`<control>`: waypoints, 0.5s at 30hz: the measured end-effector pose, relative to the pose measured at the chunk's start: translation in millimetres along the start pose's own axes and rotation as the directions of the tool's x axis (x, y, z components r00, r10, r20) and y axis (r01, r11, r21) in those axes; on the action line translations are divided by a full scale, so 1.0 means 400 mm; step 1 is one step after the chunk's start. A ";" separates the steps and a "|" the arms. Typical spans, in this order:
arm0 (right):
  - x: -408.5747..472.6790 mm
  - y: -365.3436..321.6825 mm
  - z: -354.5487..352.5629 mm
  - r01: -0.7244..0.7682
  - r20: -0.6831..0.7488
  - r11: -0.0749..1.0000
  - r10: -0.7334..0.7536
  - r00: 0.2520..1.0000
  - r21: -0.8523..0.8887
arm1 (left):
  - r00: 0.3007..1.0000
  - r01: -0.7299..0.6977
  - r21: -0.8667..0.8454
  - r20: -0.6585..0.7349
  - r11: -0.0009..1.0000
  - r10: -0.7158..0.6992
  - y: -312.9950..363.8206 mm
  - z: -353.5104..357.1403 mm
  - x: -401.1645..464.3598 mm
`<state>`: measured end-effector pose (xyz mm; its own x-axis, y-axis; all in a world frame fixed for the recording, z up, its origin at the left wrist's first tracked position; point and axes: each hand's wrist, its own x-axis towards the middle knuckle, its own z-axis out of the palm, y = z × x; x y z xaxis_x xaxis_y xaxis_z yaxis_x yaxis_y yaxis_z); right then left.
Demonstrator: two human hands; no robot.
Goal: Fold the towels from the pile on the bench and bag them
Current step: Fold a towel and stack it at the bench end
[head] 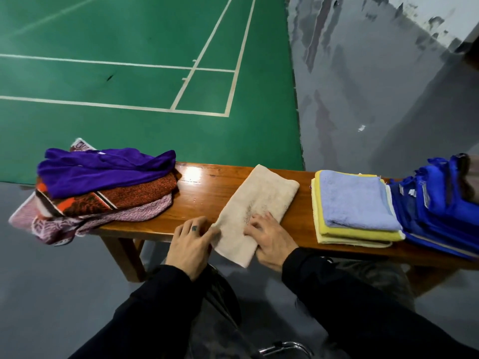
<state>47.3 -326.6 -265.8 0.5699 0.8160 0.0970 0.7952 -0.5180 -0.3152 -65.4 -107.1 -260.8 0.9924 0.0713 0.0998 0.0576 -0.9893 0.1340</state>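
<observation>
A beige towel (pixel 261 200), folded into a long strip, lies slanted across the middle of the wooden bench (pixel 204 187), its near end hanging over the front edge. My left hand (pixel 189 244) pinches the towel's near left edge with its fingertips. My right hand (pixel 269 237) rests on the towel's near right part, fingers bent on the cloth. On the bench's left end sits the unfolded pile (pixel 103 187), a purple towel on top of orange-brown and pink patterned ones. A folded stack (pixel 355 206), light blue over yellow towels, lies to the right.
A blue fabric heap (pixel 440 203), perhaps a bag, sits at the bench's right end. Beyond the bench lies a green court floor (pixel 129 73) with white lines and a grey floor (pixel 375 99). A metal frame (pixel 285 347) shows low between my arms.
</observation>
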 end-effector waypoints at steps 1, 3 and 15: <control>-0.007 0.000 -0.009 -0.035 -0.047 0.994 0.040 0.998 0.107 | 0.996 -0.057 -0.006 -0.075 0.998 0.057 0.006 -0.003 0.000; -0.020 -0.007 -0.045 -0.157 -0.091 0.898 0.212 0.973 0.411 | 0.964 -0.222 -0.066 -0.167 0.973 0.209 0.022 -0.010 0.002; -0.009 0.068 -0.124 -0.386 0.125 0.210 0.720 0.682 0.899 | 0.993 0.111 -0.924 0.116 0.365 -0.008 0.181 -0.111 0.113</control>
<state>77.1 -356.6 -228.0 0.9359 0.2155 -0.2786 -0.2390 -0.1926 -0.9517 -21.2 -169.8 -202.9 0.9978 0.0638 -0.0164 0.0310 -0.2355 0.9714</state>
